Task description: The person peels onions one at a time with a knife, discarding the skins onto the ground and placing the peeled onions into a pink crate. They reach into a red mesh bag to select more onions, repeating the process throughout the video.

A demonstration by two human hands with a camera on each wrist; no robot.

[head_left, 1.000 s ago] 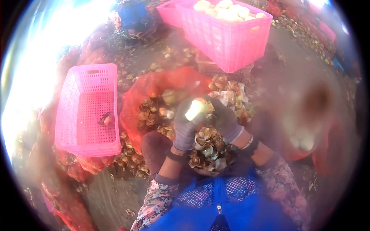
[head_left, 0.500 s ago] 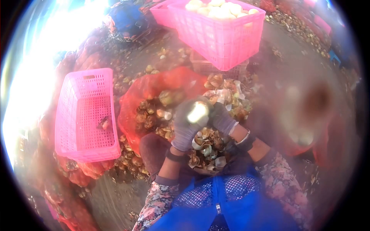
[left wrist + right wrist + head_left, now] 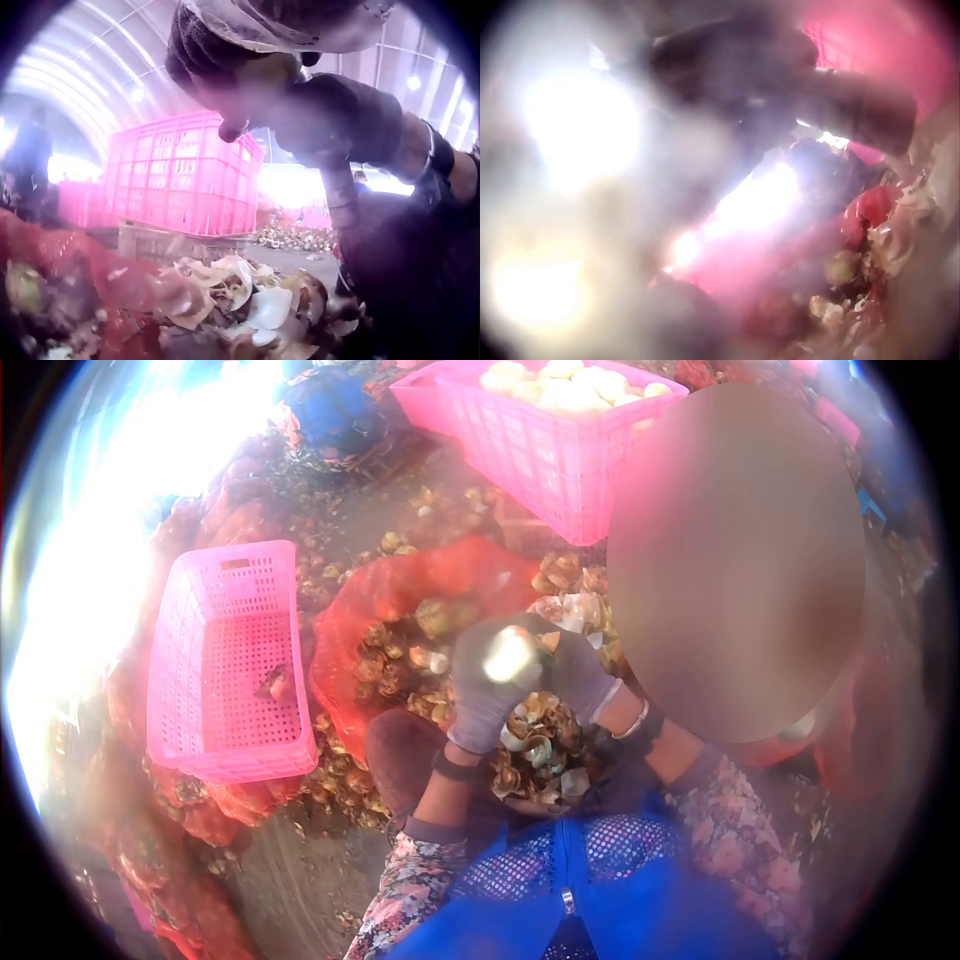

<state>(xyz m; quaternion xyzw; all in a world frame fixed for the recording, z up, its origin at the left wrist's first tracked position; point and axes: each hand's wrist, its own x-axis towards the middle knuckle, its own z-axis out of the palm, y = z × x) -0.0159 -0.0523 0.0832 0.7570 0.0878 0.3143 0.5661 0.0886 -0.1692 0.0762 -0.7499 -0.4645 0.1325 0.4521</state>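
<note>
In the head view my gloved left hand [image 3: 484, 685] grips a pale peeled onion [image 3: 510, 654], its top bright with glare. My right hand [image 3: 582, 675], in a dark glove, meets it from the right, fingers close to the onion. From below, the left wrist view shows the left hand [image 3: 225, 56] around the blurred onion [image 3: 266, 71] and the right hand [image 3: 345, 112] reaching across to it. I cannot tell what the right fingers pinch. Loose onion skins [image 3: 545, 745] fill the space under both hands. Glare and blur cover much of the right wrist view.
An open red mesh sack [image 3: 345, 690] of unpeeled onions lies ahead. Left of it stands a pink crate [image 3: 300, 730] with a dark scrap inside. Farther off, another pink crate [image 3: 540, 460] holds peeled onions. A large blurred oval hides the right side.
The onion, first tilted between both hands, now sits in the left hand with its bright face up. A blurred patch has appeared over the right side of the head view.
</note>
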